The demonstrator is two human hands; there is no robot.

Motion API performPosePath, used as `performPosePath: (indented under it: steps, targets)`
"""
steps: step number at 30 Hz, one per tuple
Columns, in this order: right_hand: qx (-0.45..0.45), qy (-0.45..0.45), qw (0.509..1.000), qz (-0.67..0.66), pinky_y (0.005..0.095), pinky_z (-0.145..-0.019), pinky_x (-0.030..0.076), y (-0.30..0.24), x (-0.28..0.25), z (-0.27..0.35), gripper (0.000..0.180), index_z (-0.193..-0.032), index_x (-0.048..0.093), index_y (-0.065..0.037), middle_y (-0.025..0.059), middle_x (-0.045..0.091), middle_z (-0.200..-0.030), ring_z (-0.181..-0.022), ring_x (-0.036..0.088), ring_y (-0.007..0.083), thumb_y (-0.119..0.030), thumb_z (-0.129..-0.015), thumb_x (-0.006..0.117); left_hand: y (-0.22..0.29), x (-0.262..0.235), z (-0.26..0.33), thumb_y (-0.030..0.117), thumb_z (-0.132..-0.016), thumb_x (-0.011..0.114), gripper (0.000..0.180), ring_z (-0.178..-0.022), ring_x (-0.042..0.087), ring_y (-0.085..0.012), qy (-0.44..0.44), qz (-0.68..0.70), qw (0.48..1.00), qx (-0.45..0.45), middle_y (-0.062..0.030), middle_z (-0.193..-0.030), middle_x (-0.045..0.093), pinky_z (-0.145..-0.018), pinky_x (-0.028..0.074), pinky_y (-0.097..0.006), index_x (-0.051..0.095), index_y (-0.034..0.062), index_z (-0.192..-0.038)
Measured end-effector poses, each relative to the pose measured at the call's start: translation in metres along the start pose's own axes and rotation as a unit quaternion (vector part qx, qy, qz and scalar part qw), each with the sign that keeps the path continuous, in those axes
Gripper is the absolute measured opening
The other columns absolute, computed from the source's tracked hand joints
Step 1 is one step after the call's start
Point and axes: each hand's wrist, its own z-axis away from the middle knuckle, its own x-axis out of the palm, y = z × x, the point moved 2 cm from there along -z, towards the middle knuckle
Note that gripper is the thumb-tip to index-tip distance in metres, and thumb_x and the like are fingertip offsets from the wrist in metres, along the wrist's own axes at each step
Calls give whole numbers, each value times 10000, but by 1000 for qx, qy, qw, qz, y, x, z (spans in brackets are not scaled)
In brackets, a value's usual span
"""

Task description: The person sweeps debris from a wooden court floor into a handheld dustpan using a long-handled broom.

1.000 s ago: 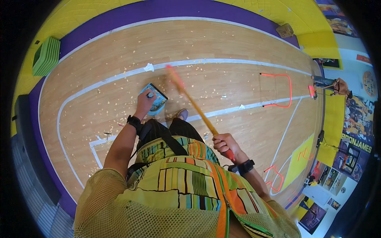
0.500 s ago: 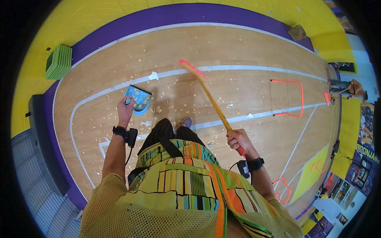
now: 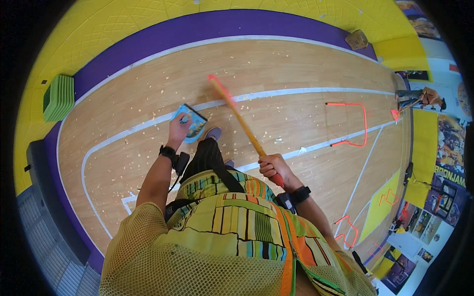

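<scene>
My left hand [image 3: 179,129] is closed round the upright handle of a blue dustpan [image 3: 201,129], its dark lip turned up and to the right. Pale crumbs lie inside the pan, partly covered by my hand. In my right hand [image 3: 273,167] is the grip of a long broom [image 3: 245,127] with a yellow shaft and a red end. Its pinkish-red head [image 3: 222,90] reaches out ahead, beyond the dustpan and to its right. Whether the bristles touch the floor, I cannot tell. My shoe [image 3: 213,133] is planted close beside the pan.
Small pale bits litter the wooden floor [image 3: 276,64], and a white scrap [image 3: 302,150] lies right of the broom. Orange-red bent frames [image 3: 365,123] stand at right. Another person [image 3: 419,98] sweeps at far right. Green stacked trays [image 3: 60,97] and a cardboard box [image 3: 356,39] line the edges.
The dustpan has shifted right with my left hand and tilted. The broom has swung slightly left. My foot has stepped forward, and a white scrap by the pan no longer shows.
</scene>
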Motion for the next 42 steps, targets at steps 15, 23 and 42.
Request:
performPosePath:
  steps: [15,23,42]
  targets:
    - [-159,187,953,176,161,-315,232,-46,34,36,126,-749,495,8,-15,411,-574,-402,334,20,-91,-813,540,10,-45,-110,90,-820,588,89,-630,521,-67,-33,131,990,-37,-5,-699,569,-600,441,-213,573,3,-806]
    - [-179,269,923,207,208,-328,296,-77,54,-13,168,-643,443,-18,26,421,-554,-405,398,93,-58,-775,541,31,4,-154,88,-722,660,145,-601,571,-130,-89,-1,989,118,-111,-664,585,-574,459,-265,568,15,-807]
    - [-175,163,971,-27,133,-293,177,-84,50,60,143,-890,485,74,-29,343,-597,-419,266,2,-65,-857,479,24,-17,-199,86,-787,603,75,-629,509,-62,-126,85,988,9,-22,-659,563,-588,431,-225,576,17,-783]
